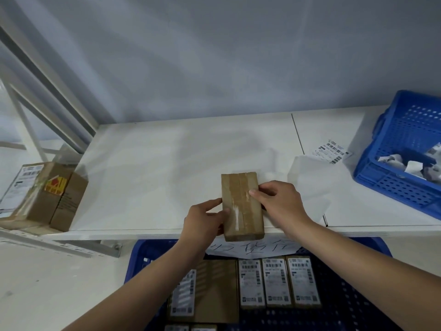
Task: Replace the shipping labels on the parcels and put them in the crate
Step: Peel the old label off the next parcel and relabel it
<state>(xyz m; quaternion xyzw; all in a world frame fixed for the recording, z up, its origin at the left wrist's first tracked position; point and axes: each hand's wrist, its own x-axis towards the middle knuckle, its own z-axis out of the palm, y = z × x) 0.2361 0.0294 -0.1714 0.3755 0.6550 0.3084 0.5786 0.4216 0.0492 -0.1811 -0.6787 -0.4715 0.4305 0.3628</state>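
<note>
1. Two hands on one parcel (241,206): it lies flat at the near edge of the shelf (155,158), its near end just over that edge, long axis running away from the person, taped face up and bare of any label.
2. The left hand (205,218) grips the parcel's left side near its near end, thumb on top; the right hand (280,201) pinches its right edge, fingertips on the tape.
3. The fresh label (332,151) lies on the shelf well to the right of the parcel and farther back, beside the upper basket (393,177). The right hand is plainly nearer to it, so I'd judge that hand makes the reach while the left steadies the parcel.
4. Between parcel and label lies a white sheet (307,187), perhaps backing paper; hard to say.
5. Below the parcel, under the shelf edge, sits the crate (136,261) with labelled parcels in rows; the forearms cover part of it and the bottom edge cuts it off.
6. The basket holds paper scraps, likely old labels; too small to read. Boxes (45,194) stand far left of the parcel.
</note>
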